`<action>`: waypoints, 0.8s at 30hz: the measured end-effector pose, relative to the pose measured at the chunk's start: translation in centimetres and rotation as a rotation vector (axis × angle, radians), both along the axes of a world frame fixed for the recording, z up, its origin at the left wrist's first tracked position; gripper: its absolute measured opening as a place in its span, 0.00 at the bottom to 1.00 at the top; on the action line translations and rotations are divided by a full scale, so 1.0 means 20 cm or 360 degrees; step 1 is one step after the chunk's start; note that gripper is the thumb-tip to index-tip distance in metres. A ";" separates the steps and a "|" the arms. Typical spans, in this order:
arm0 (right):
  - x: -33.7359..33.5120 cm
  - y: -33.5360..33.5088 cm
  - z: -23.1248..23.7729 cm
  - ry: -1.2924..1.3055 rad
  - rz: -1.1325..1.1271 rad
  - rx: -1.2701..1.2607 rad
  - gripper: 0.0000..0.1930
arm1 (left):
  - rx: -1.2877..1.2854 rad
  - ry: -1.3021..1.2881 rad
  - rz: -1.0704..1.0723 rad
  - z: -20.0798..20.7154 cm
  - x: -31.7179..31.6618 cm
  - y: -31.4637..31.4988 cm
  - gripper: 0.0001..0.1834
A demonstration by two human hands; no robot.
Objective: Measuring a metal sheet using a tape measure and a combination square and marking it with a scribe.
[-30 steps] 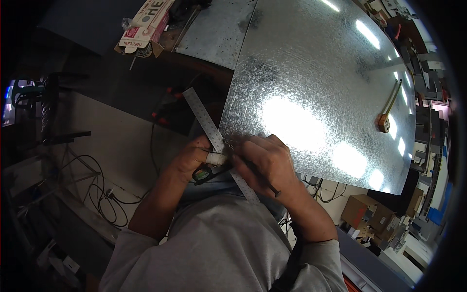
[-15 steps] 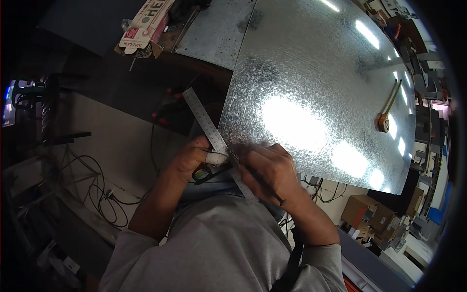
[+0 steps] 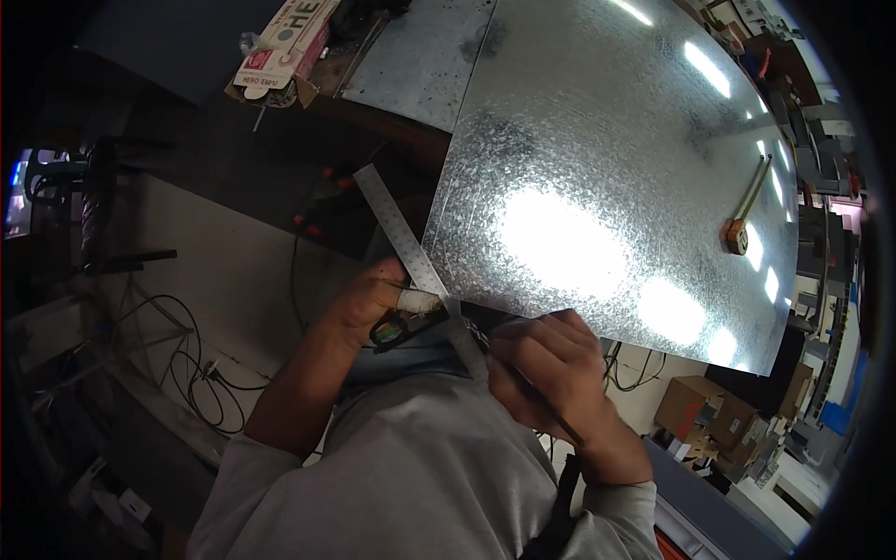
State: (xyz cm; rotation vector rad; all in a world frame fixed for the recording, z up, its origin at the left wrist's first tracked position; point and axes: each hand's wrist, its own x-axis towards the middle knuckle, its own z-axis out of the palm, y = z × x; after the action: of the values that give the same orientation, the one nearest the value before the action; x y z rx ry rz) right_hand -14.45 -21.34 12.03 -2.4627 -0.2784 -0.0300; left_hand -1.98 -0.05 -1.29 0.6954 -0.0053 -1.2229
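Observation:
A metal ruler lies slantwise across the near left corner of a large shiny metal sheet. Its far end sticks out past the sheet's left edge. My left hand, its thumb wrapped in white tape, grips the ruler near that corner. Just below this hand is a dark round object with a green patch, too unclear to name. My right hand is closed round a slim dark pen-like tool, beside the ruler's near end and the sheet's near edge. The tool's tip is hard to make out.
A tape measure rests on the sheet's right side, its blade partly out. At the upper left, an opened carton sits by a duller metal plate. Cables lie on the floor. Cardboard boxes stand at the right.
My right hand has moved right and toward me with the dark tool, away from the left thumb. The left hand and ruler have hardly moved.

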 end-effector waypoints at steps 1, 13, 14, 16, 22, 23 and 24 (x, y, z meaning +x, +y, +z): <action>-0.01 0.00 0.03 -0.0177 -0.0040 0.0062 0.08 | 0.0006 0.0024 -0.0009 -0.01 0.00 0.00 0.17; 0.18 0.04 -0.31 -0.0226 -0.0280 0.0339 0.07 | 0.0003 -0.0039 -0.0052 -0.05 0.01 0.01 0.18; 0.18 0.04 -0.30 -0.0258 -0.0273 0.0339 0.07 | 0.0000 -0.0042 -0.0046 -0.05 0.01 0.01 0.18; 0.19 0.04 -0.30 -0.0241 -0.0261 0.0344 0.07 | 0.0050 -0.0081 -0.0025 -0.05 0.01 0.01 0.17; 0.19 0.02 -0.29 -0.0068 -0.0255 0.0384 0.08 | -0.0031 -0.0087 -0.0095 -0.04 0.03 0.01 0.16; 0.19 0.01 -0.29 -0.0067 -0.0244 0.0364 0.08 | -0.0033 -0.0085 -0.0097 -0.03 0.02 0.00 0.16; 0.19 0.01 -0.28 -0.0062 -0.0225 0.0366 0.08 | -0.0021 -0.0077 -0.0067 -0.03 0.02 0.00 0.16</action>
State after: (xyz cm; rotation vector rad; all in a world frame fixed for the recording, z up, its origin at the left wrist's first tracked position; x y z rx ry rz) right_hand -10.55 -21.17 6.45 -2.2503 -0.1100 -0.1613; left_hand -1.64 -0.03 -1.88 0.7164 -0.0685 -1.2447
